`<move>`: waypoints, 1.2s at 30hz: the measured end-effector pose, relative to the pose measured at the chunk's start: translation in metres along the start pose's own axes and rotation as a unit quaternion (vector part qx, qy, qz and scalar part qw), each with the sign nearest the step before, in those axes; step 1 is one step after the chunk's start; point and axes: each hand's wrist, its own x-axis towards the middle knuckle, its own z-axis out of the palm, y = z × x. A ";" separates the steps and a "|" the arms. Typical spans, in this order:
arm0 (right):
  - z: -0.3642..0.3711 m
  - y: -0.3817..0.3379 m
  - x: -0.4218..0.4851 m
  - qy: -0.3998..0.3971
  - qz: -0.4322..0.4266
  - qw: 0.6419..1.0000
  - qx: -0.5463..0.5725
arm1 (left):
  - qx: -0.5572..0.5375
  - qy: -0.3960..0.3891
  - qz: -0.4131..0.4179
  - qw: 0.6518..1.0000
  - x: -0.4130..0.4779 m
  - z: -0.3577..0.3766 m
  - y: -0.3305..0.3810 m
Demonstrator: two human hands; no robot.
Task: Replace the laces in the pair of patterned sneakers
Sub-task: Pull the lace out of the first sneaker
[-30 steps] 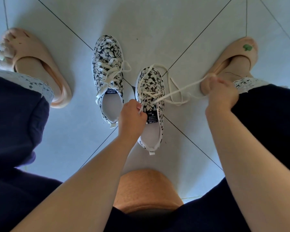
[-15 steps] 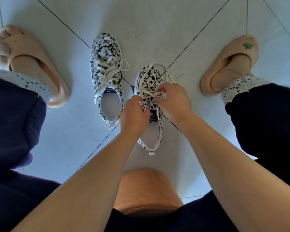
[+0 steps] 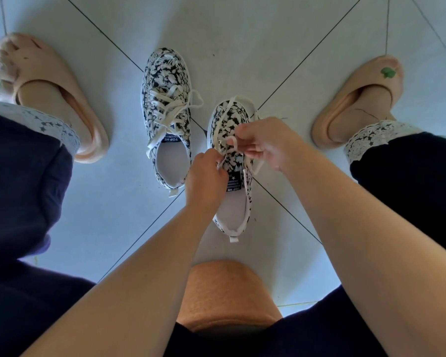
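Two black-and-white patterned sneakers stand side by side on the tiled floor. The left sneaker [image 3: 166,109] is laced with a cream lace tied loosely. The right sneaker [image 3: 232,171] is partly laced. My left hand [image 3: 206,173] pinches the sneaker's left eyelet edge beside the tongue. My right hand [image 3: 265,143] pinches a small loop of the cream lace [image 3: 229,141] over the middle of that sneaker. A loose length of lace curls past the toe and another end hangs down the shoe's right side.
My feet in peach slippers flank the sneakers, the left slipper [image 3: 54,99] far left and the right slipper [image 3: 355,99] far right. Dark trouser legs with lace cuffs fill both sides. A brown stool top [image 3: 224,295] lies under me.
My right hand, which had pulled the lace out far to the right, has come back over the right sneaker and now pinches a lace loop. My left hand stays at the eyelets.
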 end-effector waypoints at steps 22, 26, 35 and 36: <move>0.021 0.054 0.009 0.178 -0.208 0.892 -0.359 | 0.008 -0.019 0.006 1.000 -0.003 0.000 -0.003; 0.023 0.051 0.011 0.189 -0.253 0.845 -0.431 | -0.006 -0.017 -0.003 1.000 -0.003 0.000 -0.004; -0.029 -0.019 -0.031 -0.074 -0.024 0.873 0.482 | -0.017 -0.024 -0.011 0.999 -0.005 -0.003 -0.005; -0.036 -0.023 -0.032 -0.080 -0.028 0.842 0.533 | -0.019 -0.025 -0.010 0.999 -0.006 -0.003 -0.004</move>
